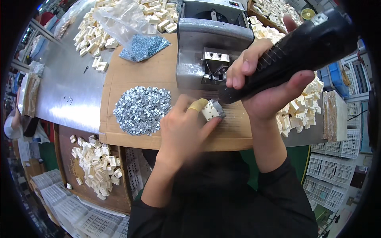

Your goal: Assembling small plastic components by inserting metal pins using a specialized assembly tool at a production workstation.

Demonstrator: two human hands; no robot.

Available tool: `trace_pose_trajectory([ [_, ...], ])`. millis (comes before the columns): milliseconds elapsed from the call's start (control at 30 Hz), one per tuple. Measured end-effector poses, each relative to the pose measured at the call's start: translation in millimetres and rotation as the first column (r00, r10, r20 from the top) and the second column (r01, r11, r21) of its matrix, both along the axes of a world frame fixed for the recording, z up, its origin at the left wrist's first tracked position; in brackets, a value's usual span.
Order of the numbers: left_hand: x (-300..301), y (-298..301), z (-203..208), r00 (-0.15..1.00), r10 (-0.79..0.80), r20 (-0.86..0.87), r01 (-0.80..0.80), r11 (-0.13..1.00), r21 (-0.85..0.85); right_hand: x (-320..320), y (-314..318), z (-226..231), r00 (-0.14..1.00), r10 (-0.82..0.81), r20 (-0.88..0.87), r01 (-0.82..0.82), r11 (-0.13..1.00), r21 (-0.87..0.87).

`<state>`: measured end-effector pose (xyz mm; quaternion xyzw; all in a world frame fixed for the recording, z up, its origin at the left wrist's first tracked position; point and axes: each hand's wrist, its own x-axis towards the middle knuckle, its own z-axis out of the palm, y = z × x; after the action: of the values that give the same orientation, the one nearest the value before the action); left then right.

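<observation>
My left hand [179, 127], slightly blurred, pinches a small white plastic block with holes [209, 112] over the cardboard near the table's front edge. A yellow covering [197, 105] wraps one of its fingers. My right hand [264, 93] is wrapped round a thick black power screwdriver [295, 55], which slants down to the left. Its lower end comes down at the block; whether the tip touches is hard to see. A grey metal machine [194, 59] stands just beyond both hands. Left of my left hand lies a heap of small silvery metal pieces [143, 111].
A plastic bag of small bluish metal parts [145, 47] rests on the cardboard sheet [119, 75]. White plastic blocks [95, 33] are heaped at the back left, with more [299, 109] at the right. A wooden tray [65, 166] of blocks sits below the table's left side.
</observation>
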<state>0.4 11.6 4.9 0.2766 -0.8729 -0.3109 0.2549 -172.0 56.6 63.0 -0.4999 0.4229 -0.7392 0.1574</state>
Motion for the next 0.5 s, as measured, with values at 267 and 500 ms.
trace_pose_trajectory([
  [267,0,-2,1,1.0,0.006,0.011,-0.006,1.0,-0.028,10,0,-13,0.996,-0.054,0.075,0.056,0.998,-0.02],
  [500,-2,-9,11,0.993,-0.07,0.1,0.088,0.978,-0.189,20,-3,-9,0.998,-0.012,0.062,0.009,0.999,0.046],
])
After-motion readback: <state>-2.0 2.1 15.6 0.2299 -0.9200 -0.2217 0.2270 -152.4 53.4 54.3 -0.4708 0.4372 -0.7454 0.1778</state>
